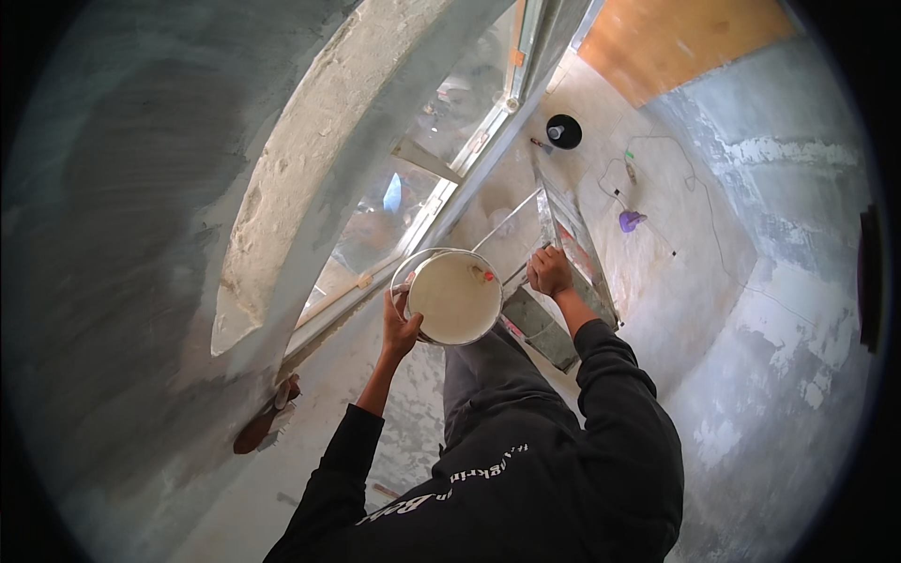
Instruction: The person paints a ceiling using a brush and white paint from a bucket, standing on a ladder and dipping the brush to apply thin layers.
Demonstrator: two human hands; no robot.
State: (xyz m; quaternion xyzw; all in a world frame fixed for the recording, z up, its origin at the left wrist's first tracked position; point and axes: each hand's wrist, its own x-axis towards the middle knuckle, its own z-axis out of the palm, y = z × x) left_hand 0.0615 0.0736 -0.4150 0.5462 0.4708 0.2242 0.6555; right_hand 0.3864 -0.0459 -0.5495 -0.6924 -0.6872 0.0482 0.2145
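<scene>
My left hand (401, 328) is closed on the rim of a round white bucket (413, 314), its thumb over the near left edge. Cream-coloured paint or a similar thick liquid (457, 298) fills the inside, and a small red item (488, 276) shows near the rim. The thin wire handle lies around the far left side. To the right of the bucket, my right hand (551, 271) is closed at the upper part of a paint-stained metal stepladder (589, 263). The fingers seem wrapped round its rail. A grey step (544, 328) shows below the hand.
Along the left runs a window frame (441, 199) beside a grey plastered wall (122, 235). On the floor stand a black bucket (564, 131), a purple item (631, 221) and a thin cable (693, 174). An orange-brown panel (680, 42) is at the far right.
</scene>
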